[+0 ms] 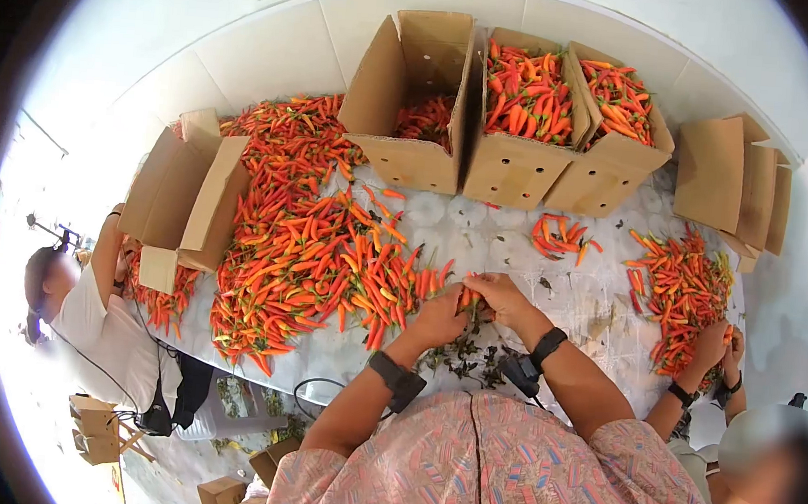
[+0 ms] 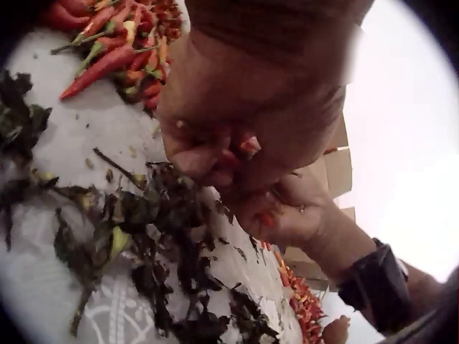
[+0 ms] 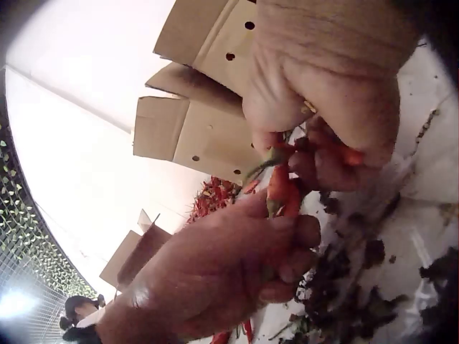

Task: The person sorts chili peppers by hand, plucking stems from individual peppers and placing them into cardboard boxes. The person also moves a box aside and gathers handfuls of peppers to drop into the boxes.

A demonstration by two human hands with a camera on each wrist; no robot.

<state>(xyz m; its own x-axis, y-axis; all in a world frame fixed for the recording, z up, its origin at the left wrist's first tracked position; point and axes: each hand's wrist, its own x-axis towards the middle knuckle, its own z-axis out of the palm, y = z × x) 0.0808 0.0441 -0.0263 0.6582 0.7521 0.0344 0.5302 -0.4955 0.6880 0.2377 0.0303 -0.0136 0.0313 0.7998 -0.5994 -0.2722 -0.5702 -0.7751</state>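
My left hand [image 1: 441, 318] and right hand [image 1: 505, 301] meet over the near edge of the table. In the right wrist view, the curled fingers of my left hand [image 3: 215, 261] grip a few red chili peppers [image 3: 281, 190], green stems showing. Beside them my right hand [image 3: 323, 93] pinches at the stems and has a red chili pepper [image 3: 350, 155] partly hidden in its fingers. Dark withered leaves [image 2: 179, 251] lie on the table just under both hands. The big pile of red and orange chili peppers [image 1: 318, 274] spreads to the left of my left hand.
Cardboard boxes of chili peppers [image 1: 522, 167] stand along the back wall. A small group of peppers [image 1: 562, 237] lies ahead of my right hand. One person [image 1: 104, 325] works at a box [image 1: 183, 190] on the left; another person's hands [image 1: 711, 348] touch a pile [image 1: 682, 290] on the right.
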